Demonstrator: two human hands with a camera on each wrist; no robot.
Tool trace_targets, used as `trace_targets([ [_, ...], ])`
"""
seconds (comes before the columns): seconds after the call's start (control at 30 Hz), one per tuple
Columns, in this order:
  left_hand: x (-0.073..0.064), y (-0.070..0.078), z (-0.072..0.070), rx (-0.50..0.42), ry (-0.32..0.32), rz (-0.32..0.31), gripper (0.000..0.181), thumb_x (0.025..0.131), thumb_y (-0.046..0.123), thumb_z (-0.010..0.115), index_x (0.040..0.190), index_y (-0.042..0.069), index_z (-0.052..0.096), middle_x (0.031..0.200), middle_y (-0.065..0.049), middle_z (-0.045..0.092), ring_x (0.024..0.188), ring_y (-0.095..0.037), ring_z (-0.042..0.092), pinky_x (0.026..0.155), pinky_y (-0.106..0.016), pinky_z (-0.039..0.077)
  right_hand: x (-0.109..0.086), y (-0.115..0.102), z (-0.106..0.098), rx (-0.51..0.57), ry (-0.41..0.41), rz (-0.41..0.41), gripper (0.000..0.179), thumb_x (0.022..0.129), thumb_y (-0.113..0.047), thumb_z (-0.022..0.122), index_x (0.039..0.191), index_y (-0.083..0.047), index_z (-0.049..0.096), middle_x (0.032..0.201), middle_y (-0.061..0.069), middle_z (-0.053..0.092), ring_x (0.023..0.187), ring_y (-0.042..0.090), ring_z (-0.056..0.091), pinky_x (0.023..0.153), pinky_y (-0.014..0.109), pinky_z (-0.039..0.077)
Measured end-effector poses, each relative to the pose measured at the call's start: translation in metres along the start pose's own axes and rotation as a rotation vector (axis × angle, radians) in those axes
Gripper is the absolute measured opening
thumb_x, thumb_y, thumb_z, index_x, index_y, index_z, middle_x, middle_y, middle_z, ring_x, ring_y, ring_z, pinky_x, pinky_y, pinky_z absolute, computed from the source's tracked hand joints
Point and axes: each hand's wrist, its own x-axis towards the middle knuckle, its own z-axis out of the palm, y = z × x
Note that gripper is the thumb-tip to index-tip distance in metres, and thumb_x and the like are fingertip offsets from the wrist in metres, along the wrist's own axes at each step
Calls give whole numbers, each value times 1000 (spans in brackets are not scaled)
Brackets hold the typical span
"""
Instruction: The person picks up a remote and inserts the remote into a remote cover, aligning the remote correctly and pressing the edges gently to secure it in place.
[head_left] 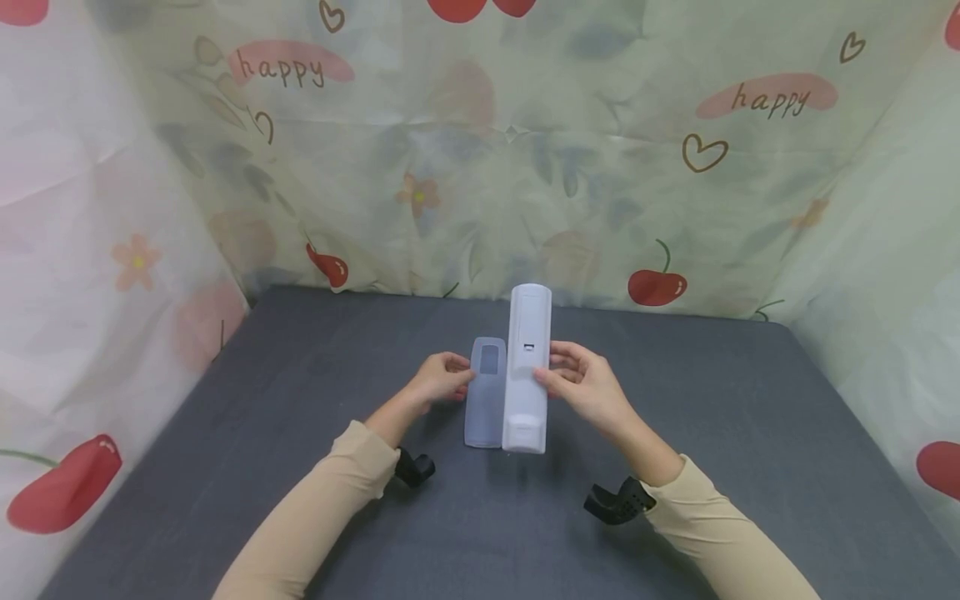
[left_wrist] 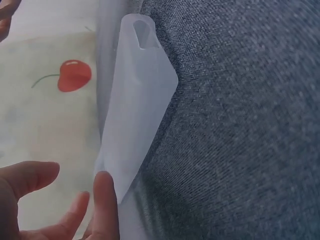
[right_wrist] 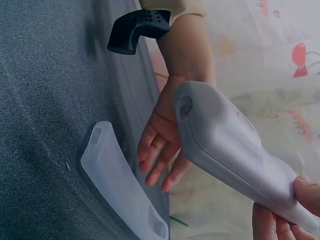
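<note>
My right hand (head_left: 588, 385) holds a white remote control (head_left: 527, 400) above the table, thumb on its face and fingers along its right edge. Its back, with a small latch slot, shows in the head view. In the right wrist view the remote control (right_wrist: 225, 135) points a dark round emitter toward the camera. A translucent remote cover (head_left: 486, 408) with a rectangular window lies on the table, left of the remote. Beside the cover's left edge is my left hand (head_left: 438, 377), fingers extended and thumb apart. Whether a fingertip touches the cover (left_wrist: 135, 100) is hard to tell.
A dark grey cloth (head_left: 315, 500) covers the table. Printed curtains (head_left: 510, 167) stand at the back and both sides. Black wrist mounts (head_left: 618, 502) sit on both forearms, low over the cloth.
</note>
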Motion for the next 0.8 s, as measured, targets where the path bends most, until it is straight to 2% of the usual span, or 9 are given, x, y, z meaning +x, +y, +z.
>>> trace_targets([
  [0.23, 4, -3, 5, 17, -21, -38, 38, 90, 12, 60, 122, -5, 51, 115, -25, 60, 64, -11, 60, 64, -27, 57, 0, 1, 0, 10, -7, 4, 51, 87, -14, 66, 131, 2, 45, 121, 26, 57, 93, 14, 64, 80, 41, 56],
  [0.37, 5, -3, 5, 36, -2, -54, 37, 89, 12, 61, 120, -6, 52, 112, -24, 62, 61, -9, 58, 62, -25, 56, 0, 2, 0, 5, -5, 4, 52, 87, -14, 66, 131, 3, 45, 121, 26, 57, 93, 14, 64, 77, 34, 57],
  [0.5, 6, -5, 6, 46, 17, -65, 36, 87, 9, 62, 118, -7, 54, 104, -24, 65, 59, -8, 57, 60, -24, 56, 0, 3, -1, 7, -4, 5, 51, 87, -14, 66, 131, 3, 45, 120, 26, 57, 91, 12, 64, 76, 34, 56],
  [0.63, 7, -8, 7, 87, 37, -48, 36, 83, 5, 64, 116, -7, 56, 98, -21, 66, 57, -8, 56, 58, -22, 54, 0, 4, -1, 11, -6, 7, 51, 87, -13, 66, 131, 3, 45, 120, 26, 57, 91, 11, 64, 77, 36, 56],
  [0.8, 6, -8, 8, 202, 71, -3, 36, 77, 2, 65, 112, -6, 60, 99, -21, 68, 58, -9, 57, 57, -22, 53, -1, 5, -1, 8, -12, 13, 52, 87, -15, 66, 131, 2, 45, 121, 25, 57, 93, 15, 64, 80, 40, 56],
])
